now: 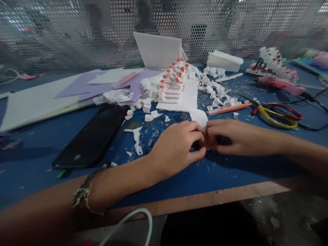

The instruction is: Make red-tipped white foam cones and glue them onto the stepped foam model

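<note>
My left hand (179,147) and my right hand (228,136) meet fingertip to fingertip low over the blue table. Both are pinched closed on a white strip of paper (199,117), whose upper end sticks out beyond the fingers; its lower part is hidden by them. Just past the strip stands a small stepped white model (170,97) dotted with red rosettes (176,80), on a white base sheet (191,95). Scraps of torn white paper (215,92) lie around it. An orange pen-like stick (230,108) rests beyond my right hand.
A black phone (92,136) lies left. Scissors (276,116) with red and yellow handles and a pink glue gun (284,85) with its cable are at right. White and purple sheets (77,85) spread at back left. A perforated metal screen (166,20) rises behind.
</note>
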`<state>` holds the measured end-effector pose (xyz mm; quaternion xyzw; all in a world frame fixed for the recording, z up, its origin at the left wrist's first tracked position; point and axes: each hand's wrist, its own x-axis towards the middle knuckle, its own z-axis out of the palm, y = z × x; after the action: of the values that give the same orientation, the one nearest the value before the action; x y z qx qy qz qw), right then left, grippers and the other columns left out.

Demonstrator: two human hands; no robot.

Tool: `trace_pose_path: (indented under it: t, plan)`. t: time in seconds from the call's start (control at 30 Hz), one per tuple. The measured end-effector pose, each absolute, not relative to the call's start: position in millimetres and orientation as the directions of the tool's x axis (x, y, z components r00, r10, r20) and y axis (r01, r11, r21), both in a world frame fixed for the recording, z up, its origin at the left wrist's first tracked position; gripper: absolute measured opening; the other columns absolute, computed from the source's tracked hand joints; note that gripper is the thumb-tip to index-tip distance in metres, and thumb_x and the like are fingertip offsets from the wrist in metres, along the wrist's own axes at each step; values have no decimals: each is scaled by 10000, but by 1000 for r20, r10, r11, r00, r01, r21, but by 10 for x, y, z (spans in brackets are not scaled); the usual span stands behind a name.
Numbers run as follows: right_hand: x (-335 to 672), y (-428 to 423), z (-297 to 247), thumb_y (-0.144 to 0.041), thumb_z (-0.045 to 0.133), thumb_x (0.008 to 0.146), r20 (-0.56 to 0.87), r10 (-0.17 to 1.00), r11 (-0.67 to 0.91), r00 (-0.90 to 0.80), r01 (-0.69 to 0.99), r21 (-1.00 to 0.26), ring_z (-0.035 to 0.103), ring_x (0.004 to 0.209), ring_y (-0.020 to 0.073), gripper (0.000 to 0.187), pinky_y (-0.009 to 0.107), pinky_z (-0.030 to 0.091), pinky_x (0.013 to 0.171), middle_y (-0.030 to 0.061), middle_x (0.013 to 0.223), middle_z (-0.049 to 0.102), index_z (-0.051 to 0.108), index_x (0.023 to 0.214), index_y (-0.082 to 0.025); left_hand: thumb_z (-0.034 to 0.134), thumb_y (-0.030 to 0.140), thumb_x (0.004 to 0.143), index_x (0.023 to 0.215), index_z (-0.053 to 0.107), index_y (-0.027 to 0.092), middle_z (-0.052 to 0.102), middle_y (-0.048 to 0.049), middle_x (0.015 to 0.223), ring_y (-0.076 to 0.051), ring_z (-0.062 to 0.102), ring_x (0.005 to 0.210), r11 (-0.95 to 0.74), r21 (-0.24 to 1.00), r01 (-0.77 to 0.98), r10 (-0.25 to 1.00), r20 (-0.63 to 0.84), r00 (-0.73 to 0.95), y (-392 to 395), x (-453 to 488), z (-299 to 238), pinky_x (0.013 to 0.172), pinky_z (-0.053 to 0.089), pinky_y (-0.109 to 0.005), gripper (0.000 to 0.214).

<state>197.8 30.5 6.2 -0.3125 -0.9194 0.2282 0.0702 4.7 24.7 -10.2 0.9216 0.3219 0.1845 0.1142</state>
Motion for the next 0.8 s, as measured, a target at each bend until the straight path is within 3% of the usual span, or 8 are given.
trace_pose_path:
  t: [0.3,0.57,0.8]
  plan:
    - [2000,338,44,-72,509,730,-4,616,649,-788,510,-564,500,643,59,125,162,374,571,-25,754,540,545,808,-162,548,194,742,752,586,167,600,-15,868,-163,544,819,-752,329,571,655,274,705,245,54,-97,738,415,-281,48]
    - [2032,355,74,-118,548,759,25,551,726,-834,464,-508,543,749,78,104,183,415,679,5,834,569,627,813,-159,544,177,729,746,601,172,598,-16,906,-166,537,848,-753,344,561,650,259,714,232,40,-100,771,414,-288,60]
    - [2008,336,74,-153,535,805,82,510,787,-856,426,-445,543,754,87,90,192,405,676,25,815,572,623,799,-137,541,161,718,756,617,181,607,-14,900,-164,544,832,-774,330,540,625,263,735,247,31,-102,749,410,-284,87]
